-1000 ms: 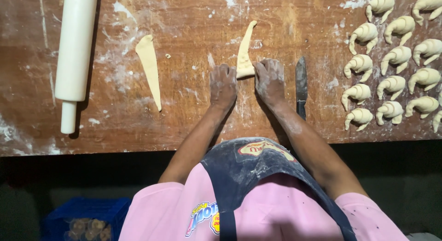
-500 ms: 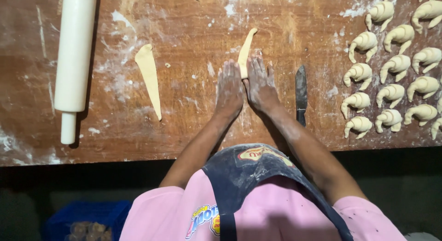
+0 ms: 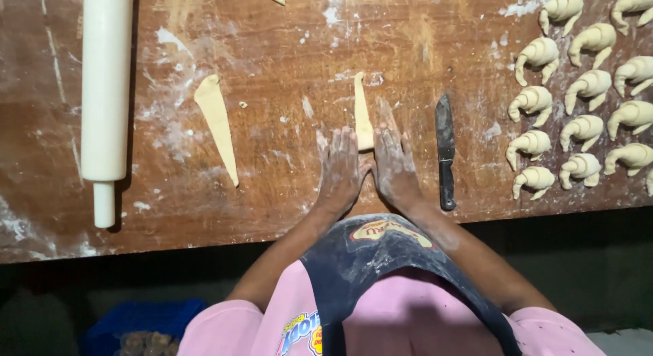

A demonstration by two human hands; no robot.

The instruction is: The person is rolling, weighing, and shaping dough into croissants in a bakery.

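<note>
The long thin pale dough triangle (image 3: 362, 111) lies flat in the middle of the frame, on the brown wooden table dusted w/ flour (image 3: 286, 50). Its long side runs straight up & down the picture. The thin tip points to the top of the frame. The wide end is at the bottom, tucked between the hands, so I can't see if it is rolled up yet.

The left hand (image 3: 340, 169) & right hand (image 3: 394, 167) lie flat, palms down, side by side, thumbs almost touching. Fingers are close together, not pinching. The inner fingers touch the low end of the dough, one hand on each side.

I think this is the start of the roll-up step: wide end first. The next move prob. needs both palms to push up the frame w/ even, soft weight, so the roll stays straight & the tip ends up on it.

Just right of the right hand lies a dark knife (image 3: 445, 152), blade up. At the far right are rows of pale curled dough rolls (image 3: 585, 97). To the left lies another flat dough triangle (image 3: 218, 124), tip down. At the far left is a white rolling pin (image 3: 105, 84).
</note>
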